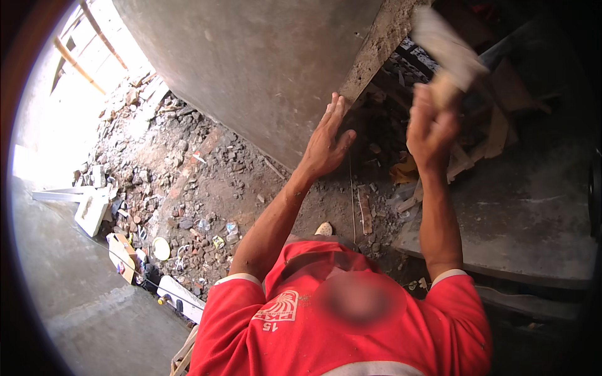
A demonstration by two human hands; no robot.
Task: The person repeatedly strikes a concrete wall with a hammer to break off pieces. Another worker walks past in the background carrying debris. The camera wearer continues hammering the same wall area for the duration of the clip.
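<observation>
My left hand reaches up with its fingers extended and thumb apart. Its fingertips lie at the lower part of the rough narrow edge of a smooth grey cement wall, apparently touching it; the hand holds nothing. To the right, my right hand is closed around the wooden-looking grip of a motion-blurred hand tool. The tool has a long, pale, block-like head, raised beside the wall's edge; its exact kind cannot be told. Both forearms are stretched forward from red sleeves.
Rubble and litter cover the ground at left, with a white foam piece and a cardboard box. Wood scraps lie in shadow at right, above a grey cement slab. A thin wood strip lies ahead of my foot.
</observation>
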